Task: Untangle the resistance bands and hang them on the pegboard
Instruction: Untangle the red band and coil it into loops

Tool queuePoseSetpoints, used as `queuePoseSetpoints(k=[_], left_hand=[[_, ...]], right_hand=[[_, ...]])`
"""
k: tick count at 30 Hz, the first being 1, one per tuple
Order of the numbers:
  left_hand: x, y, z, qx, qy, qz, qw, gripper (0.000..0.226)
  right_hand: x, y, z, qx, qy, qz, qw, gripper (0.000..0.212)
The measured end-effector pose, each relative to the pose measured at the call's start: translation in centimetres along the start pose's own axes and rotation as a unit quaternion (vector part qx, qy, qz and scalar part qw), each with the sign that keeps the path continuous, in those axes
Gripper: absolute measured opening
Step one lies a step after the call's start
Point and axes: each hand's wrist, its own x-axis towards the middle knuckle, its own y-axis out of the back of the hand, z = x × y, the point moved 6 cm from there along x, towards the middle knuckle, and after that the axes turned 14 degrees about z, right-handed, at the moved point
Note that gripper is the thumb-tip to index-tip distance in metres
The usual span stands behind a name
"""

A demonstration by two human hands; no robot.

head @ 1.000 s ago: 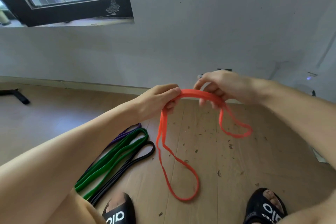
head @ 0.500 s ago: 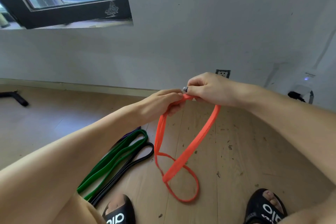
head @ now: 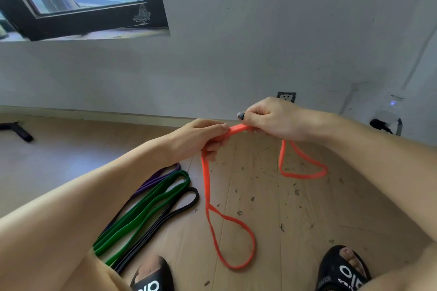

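Two bare hands meet in the middle of my head view, both clenched on one long orange rubber resistance band (head: 238, 130). My left hand (head: 201, 139) has its fingers curled round the flat strap, thumb along the top, and from under that fist the band drops straight down toward the floor, twists once and opens into a loop that hangs between the feet. My right hand (head: 274, 120) grips the strap just beside the left, knuckles up, a dark-painted thumbnail showing at the near end; a shorter loop of the same band hangs out from below this hand and swings toward the right. Only a short stretch of orange shows between the two fists.

On the pale wooden plank floor (head: 295, 231), to the left of the hanging loop, lie three more flat bands side by side: a green rubber band (head: 151, 205), a black rubber band (head: 179, 208) on its right edge, and a purple rubber band (head: 156, 178) partly hidden behind my left forearm. Small dark scraps are scattered over the boards. Black slide sandals (head: 343, 271) with white lettering are on both feet at the bottom edge. Behind stands a grey wall (head: 260, 42) with a black-framed window (head: 94, 19) at upper left and a small wall socket (head: 286, 96) just above my right hand.
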Motion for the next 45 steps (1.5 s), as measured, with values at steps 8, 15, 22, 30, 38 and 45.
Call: queuePoseSetpoints(k=[8, 15, 22, 30, 38, 45], left_hand=[[0.1, 0.5, 0.9, 0.017, -0.03, 0.047, 0.998, 0.037], [0.1, 0.4, 0.1, -0.032, 0.005, 0.018, 0.999, 0.039], [0.3, 0.5, 0.6, -0.036, -0.048, 0.024, 0.998, 0.031], [0.3, 0.2, -0.3, -0.028, -0.041, -0.006, 0.999, 0.032], [0.7, 0.0, -0.3, -0.002, -0.027, 0.024, 0.999, 0.029], [1.1, -0.7, 0.2, -0.048, -0.024, 0.011, 0.999, 0.035]], right_hand=[[-0.2, -0.2, 0.4, 0.085, -0.029, -0.003, 0.996, 0.05], [-0.3, -0.3, 0.1, 0.142, -0.022, -0.047, 0.989, 0.041], [-0.2, -0.3, 0.1, 0.164, -0.046, -0.066, 0.983, 0.038], [0.0, 0.4, 0.4, 0.167, -0.047, -0.044, 0.984, 0.042], [0.1, 1.3, 3.3, 0.136, -0.102, -0.017, 0.985, 0.04], [-0.2, -0.6, 0.6, 0.15, -0.053, -0.042, 0.986, 0.048]])
